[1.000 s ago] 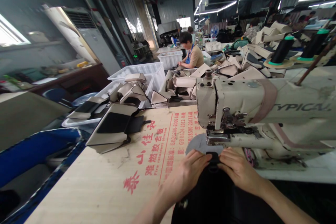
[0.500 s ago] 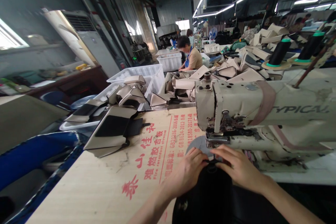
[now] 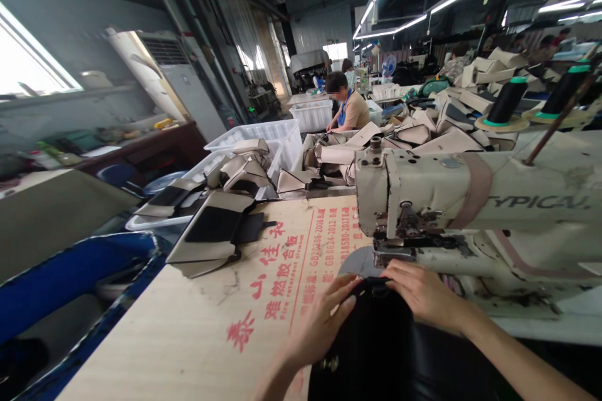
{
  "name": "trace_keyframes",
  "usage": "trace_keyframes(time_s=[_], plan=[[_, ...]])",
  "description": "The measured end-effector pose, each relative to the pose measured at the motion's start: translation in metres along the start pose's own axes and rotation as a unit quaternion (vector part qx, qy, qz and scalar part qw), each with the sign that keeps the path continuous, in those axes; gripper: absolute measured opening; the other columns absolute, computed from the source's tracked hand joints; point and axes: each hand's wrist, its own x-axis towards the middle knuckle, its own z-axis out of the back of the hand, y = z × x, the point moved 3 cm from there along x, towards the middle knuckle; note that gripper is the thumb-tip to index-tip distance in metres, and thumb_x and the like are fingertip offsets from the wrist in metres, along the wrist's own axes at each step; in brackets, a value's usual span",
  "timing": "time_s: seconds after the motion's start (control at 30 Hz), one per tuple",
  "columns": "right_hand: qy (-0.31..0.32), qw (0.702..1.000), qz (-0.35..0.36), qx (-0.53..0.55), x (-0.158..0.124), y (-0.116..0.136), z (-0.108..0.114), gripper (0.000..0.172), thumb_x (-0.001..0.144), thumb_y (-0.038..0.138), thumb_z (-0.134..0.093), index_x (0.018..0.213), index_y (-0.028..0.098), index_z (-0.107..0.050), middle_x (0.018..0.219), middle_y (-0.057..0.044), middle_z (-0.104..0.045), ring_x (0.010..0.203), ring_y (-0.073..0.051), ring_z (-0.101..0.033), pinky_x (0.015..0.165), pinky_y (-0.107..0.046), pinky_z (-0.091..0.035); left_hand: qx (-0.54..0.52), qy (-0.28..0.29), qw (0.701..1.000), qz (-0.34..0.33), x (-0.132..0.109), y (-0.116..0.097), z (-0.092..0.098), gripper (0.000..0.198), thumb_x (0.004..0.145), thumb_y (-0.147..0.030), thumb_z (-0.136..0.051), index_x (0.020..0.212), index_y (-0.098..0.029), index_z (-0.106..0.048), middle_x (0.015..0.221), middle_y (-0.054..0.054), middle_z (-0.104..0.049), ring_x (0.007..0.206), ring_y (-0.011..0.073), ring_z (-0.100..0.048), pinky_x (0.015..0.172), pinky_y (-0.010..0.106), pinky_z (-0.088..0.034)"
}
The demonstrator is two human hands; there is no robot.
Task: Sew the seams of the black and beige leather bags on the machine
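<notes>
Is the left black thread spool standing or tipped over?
Standing: the spool sits on its round base, green end up, though it looks slanted in this view.

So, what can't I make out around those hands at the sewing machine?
All in the head view:
- Near end of the black piece: cut off by the bottom edge.
- Its rim beneath the right hand: covered by the fingers, so the grip's firmness is unclear.
- Shiny fitting: too small and blurred to identify.
- Sewing machine: far end cut off by the right edge.
- Blue bin: partly cut off by the left edge.
</notes>
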Motion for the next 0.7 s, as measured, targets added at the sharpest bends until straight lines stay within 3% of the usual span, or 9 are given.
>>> trace_keyframes(time_s=[0.07, 0.17, 0.23, 0.33, 0.4, 0.53, 0.7], plan=[[-0.004, 1.0, 0.002, 0.006, 0.001, 0.0, 0.0, 0.021, 0.091, 0.023, -0.037, 0.098, 0.018, -0.056, 0.094, -0.005, -0.057, 0.086, -0.016, -0.054, 0.076, -0.028, -0.042, -0.031, -0.026, 0.998, 0.048, -0.007, 0.01, -0.007, 0.038, 0.09, -0.038, -0.036, 0.125, -0.028, -0.048, 0.132, -0.001, -0.046, 0.123, 0.0166, -0.04, 0.106, 0.032, -0.027], [-0.018, 0.999, -0.006, 0.038, 0.005, 0.001, 0.004, 0.022, 0.09, 0.023, -0.038, 0.095, 0.018, -0.059, 0.092, -0.005, -0.059, 0.084, -0.016, -0.055, 0.075, -0.027, -0.041, -0.062, -0.096, 0.991, 0.071, 0.0, 0.014, -0.016, 0.042, 0.091, -0.041, -0.029, 0.113, -0.019, -0.057, 0.112, 0.003, -0.061, 0.107, 0.0181, -0.053, 0.094, 0.03, -0.04], [-0.041, 0.996, -0.029, 0.075, 0.004, 0.003, 0.006, 0.023, 0.09, 0.024, -0.039, 0.09, 0.017, -0.061, 0.091, -0.005, -0.06, 0.084, -0.016, -0.055, 0.075, -0.027, -0.041, -0.034, -0.15, 0.985, 0.078, 0.012, 0.009, -0.016, 0.045, 0.091, -0.041, -0.025, 0.096, -0.014, -0.061, 0.089, 0.004, -0.065, 0.085, 0.017, -0.059, 0.076, 0.026, -0.046], [-0.092, 0.976, -0.093, 0.175, -0.006, 0.006, -0.001, 0.024, 0.088, 0.03, -0.043, 0.087, 0.017, -0.063, 0.089, -0.005, -0.061, 0.085, -0.017, -0.055, 0.077, -0.028, -0.04, 0.073, -0.185, 0.978, 0.069, 0.027, -0.006, -0.007, 0.042, 0.091, -0.042, -0.027, 0.078, -0.015, -0.058, 0.068, 0.001, -0.06, 0.064, 0.0133, -0.055, 0.06, 0.021, -0.041], [-0.133, 0.932, -0.154, 0.301, -0.014, 0.008, -0.018, 0.027, 0.085, 0.038, -0.046, 0.084, 0.016, -0.063, 0.083, -0.003, -0.061, 0.083, -0.018, -0.054, 0.075, -0.027, -0.041, 0.154, -0.154, 0.975, 0.04, 0.037, -0.014, 0.001, 0.04, 0.09, -0.041, -0.03, 0.073, -0.017, -0.057, 0.064, 0.0, -0.058, 0.06, 0.0119, -0.052, 0.057, 0.021, -0.037], [-0.229, 0.787, -0.257, 0.512, -0.015, 0.006, -0.063, 0.037, 0.078, 0.049, -0.053, 0.08, 0.014, -0.063, 0.071, -0.001, -0.059, 0.072, -0.016, -0.053, 0.068, -0.026, -0.041, 0.272, -0.044, 0.961, 0.02, 0.069, -0.013, 0.012, 0.039, 0.089, -0.037, -0.034, 0.068, -0.017, -0.06, 0.062, 0.001, -0.059, 0.057, 0.0122, -0.052, 0.056, 0.021, -0.035], [-0.262, 0.731, -0.287, 0.561, 0.008, -0.017, -0.087, 0.043, 0.076, 0.052, -0.055, 0.091, 0.013, -0.066, 0.074, -0.002, -0.062, 0.068, -0.015, -0.053, 0.066, -0.026, -0.041, 0.299, -0.002, 0.954, 0.032, 0.117, 0.004, 0.017, 0.029, 0.085, -0.031, -0.044, 0.069, -0.016, -0.064, 0.07, 0.005, -0.064, 0.068, 0.0165, -0.058, 0.064, 0.025, -0.041]])
